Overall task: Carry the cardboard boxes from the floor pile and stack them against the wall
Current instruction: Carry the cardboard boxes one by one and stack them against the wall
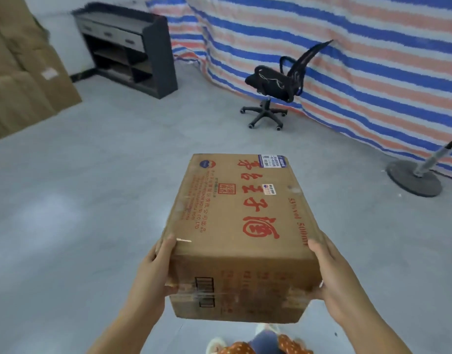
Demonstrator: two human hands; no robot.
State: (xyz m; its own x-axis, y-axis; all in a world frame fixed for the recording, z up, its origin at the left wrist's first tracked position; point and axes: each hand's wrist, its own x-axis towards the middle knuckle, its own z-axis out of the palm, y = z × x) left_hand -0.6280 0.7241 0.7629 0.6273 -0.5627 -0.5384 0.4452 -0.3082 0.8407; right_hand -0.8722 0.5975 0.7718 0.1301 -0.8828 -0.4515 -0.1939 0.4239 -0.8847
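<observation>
Fingers [166,242] grip cardboard box [241,221] above grey floor [92,175]; striped tarp [347,60] behind.

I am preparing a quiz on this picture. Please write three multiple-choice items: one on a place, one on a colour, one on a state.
1. Where does the office chair stand?
A. before the striped tarp
B. inside the shelf unit
C. on the box

2. What colour is the large print on the cardboard box?
A. green
B. red
C. black

3. How is the box held?
A. by one hand
B. it lies on the floor
C. left hand and right hand grip its sides

Key: 1 A, tarp hangs behind it; 2 B, red characters; 3 C, box is clear of the floor.
</observation>
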